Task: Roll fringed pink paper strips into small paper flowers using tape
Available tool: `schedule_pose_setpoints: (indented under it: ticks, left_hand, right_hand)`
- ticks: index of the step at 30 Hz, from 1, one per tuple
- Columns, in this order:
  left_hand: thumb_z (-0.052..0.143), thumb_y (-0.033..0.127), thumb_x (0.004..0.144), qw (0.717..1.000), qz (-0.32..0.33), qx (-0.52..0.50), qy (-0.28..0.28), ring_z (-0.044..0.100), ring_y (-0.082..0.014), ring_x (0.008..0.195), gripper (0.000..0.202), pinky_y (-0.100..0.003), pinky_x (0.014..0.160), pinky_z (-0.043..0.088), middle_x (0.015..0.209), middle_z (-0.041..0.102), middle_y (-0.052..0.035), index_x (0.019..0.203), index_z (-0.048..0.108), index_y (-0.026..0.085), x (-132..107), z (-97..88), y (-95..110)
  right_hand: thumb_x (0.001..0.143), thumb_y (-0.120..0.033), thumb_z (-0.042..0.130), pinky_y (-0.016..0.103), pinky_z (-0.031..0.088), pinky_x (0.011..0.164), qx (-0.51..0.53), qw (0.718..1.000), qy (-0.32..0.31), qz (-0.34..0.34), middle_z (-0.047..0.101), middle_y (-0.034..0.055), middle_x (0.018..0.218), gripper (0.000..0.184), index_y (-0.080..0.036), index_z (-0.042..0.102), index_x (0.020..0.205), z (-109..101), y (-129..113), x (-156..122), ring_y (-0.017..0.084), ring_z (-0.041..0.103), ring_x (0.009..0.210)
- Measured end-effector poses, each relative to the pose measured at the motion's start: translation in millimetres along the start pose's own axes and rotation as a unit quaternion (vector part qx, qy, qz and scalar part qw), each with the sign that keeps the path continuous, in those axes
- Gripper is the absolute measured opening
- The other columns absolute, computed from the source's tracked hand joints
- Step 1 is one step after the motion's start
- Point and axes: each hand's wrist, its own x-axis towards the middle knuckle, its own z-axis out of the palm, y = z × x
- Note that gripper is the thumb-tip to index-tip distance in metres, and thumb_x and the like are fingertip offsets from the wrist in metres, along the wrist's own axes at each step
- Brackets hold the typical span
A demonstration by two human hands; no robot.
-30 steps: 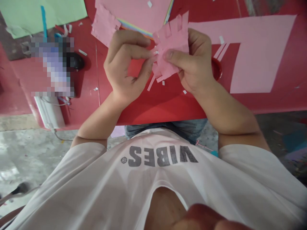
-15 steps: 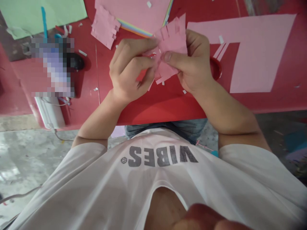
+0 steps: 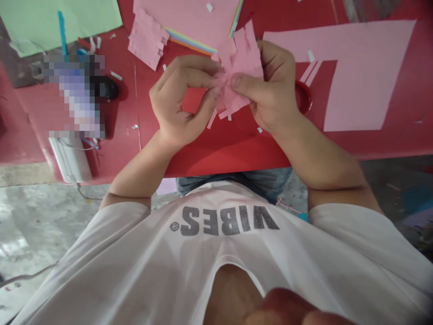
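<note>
Between my hands, above the red table (image 3: 216, 155), is a piece of woven pink paper (image 3: 245, 52) with loose strip ends. My right hand (image 3: 277, 85) grips its right side, thumb on top and the other fingers behind. At its left edge my left hand (image 3: 182, 97) pinches the paper strips between thumb and fingertips. The exact strip in that pinch is hard to make out. One loose pink strip (image 3: 212, 119) hangs below the left fingertips. Left of the hands lies a second woven pink square (image 3: 148, 39) with notched edges.
A large cut pink sheet (image 3: 361, 90) lies at right, near a red round object (image 3: 304, 97). Behind the hands is a pink sheet with rainbow edges (image 3: 192, 20). At left are green paper (image 3: 67, 22), a white power bank-like box (image 3: 72, 158) and a black rounded object (image 3: 108, 87).
My left hand has shifted slightly left, and its fingers have closed nearer the paper's middle edge. The woven paper has turned and tilted a little; my right hand keeps its grip.
</note>
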Motion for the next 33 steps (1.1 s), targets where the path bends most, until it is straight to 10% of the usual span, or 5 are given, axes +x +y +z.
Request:
schedule_pose_setpoints:
  ticks: [12,23,28,33]
  left_hand:
    - [0.076,0.017,0.089,0.995,0.055,-0.074,0.042,0.072,-0.0126,0.075,0.014,-0.021,0.056,0.053,0.088,0.074,-0.0036,0.101,0.069,0.018,3.1,4.1,-19.2]
    - [0.075,0.049,0.089,0.992,-0.097,-0.077,0.04,0.068,-0.0182,0.079,0.023,-0.034,0.066,0.055,0.091,0.072,-0.0035,0.103,0.069,0.032,1.4,1.8,1.2]
    - [0.078,0.038,0.089,0.994,0.019,-0.111,0.01,0.067,-0.0117,0.071,0.024,-0.024,0.056,0.051,0.087,0.073,-0.0022,0.103,0.068,0.022,1.9,0.8,-15.3]
    - [0.08,0.042,0.087,0.992,-0.043,-0.12,0.013,0.068,-0.0119,0.079,0.031,-0.024,0.067,0.053,0.091,0.071,0.0004,0.106,0.064,0.025,1.9,-2.5,-17.3]
  right_hand:
    - [0.072,-0.027,0.077,0.032,0.024,0.065,-0.05,0.996,0.008,-0.071,0.043,-0.0025,0.07,0.023,-0.024,0.054,0.069,2.2,-7.7,1.0,0.015,0.031,0.066]
    - [0.069,-0.028,0.072,0.032,0.025,0.065,-0.088,0.993,0.011,-0.084,0.04,-0.0028,0.068,0.023,-0.024,0.05,0.067,4.4,-13.7,2.4,0.014,0.029,0.065]
    - [0.072,-0.028,0.075,0.034,0.028,0.068,-0.129,0.988,-0.001,-0.087,0.042,-0.0019,0.07,0.026,-0.025,0.049,0.067,3.8,-24.2,-1.2,0.016,0.032,0.067]
    - [0.072,-0.027,0.076,0.035,0.03,0.07,-0.145,0.985,0.003,-0.091,0.04,-0.002,0.07,0.029,-0.026,0.047,0.066,3.3,-25.8,-2.9,0.017,0.032,0.067]
